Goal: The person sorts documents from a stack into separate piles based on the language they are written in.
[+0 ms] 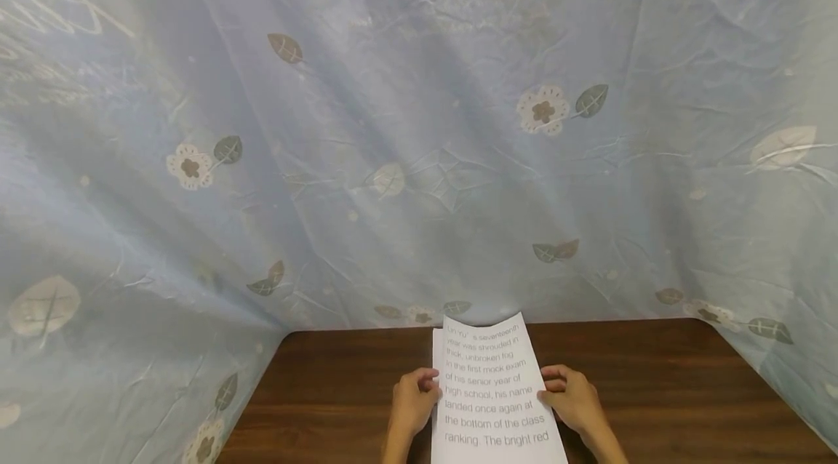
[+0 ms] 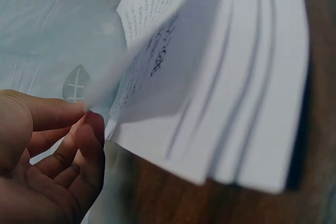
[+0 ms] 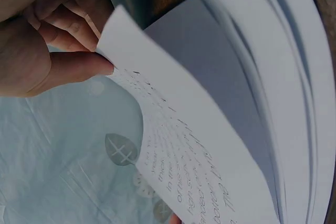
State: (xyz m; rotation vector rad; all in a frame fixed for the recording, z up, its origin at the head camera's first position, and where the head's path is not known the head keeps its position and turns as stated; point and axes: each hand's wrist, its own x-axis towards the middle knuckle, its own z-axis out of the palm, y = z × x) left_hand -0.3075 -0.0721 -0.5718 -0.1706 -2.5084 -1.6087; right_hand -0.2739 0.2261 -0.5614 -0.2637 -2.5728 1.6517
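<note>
A printed sheet of paper (image 1: 491,391) with large lines of English text is raised and bowed between both hands. On its left edge my left hand (image 1: 414,402) pinches the paper between thumb and fingers. The right hand (image 1: 572,398) grips the opposite edge, its thumb (image 3: 89,67) lying on the printed face. Beneath the lifted sheet, several more white pages (image 2: 252,93) fan out in curved layers, seen in both wrist views. A strip of these pages shows past the sheet's left side in the head view. Their near end runs out of the head view's bottom edge.
The dark brown wooden table (image 1: 655,377) extends to both sides of the paper. A pale blue curtain (image 1: 419,158) with leaf and flower prints hangs behind the table's far edge and along both sides.
</note>
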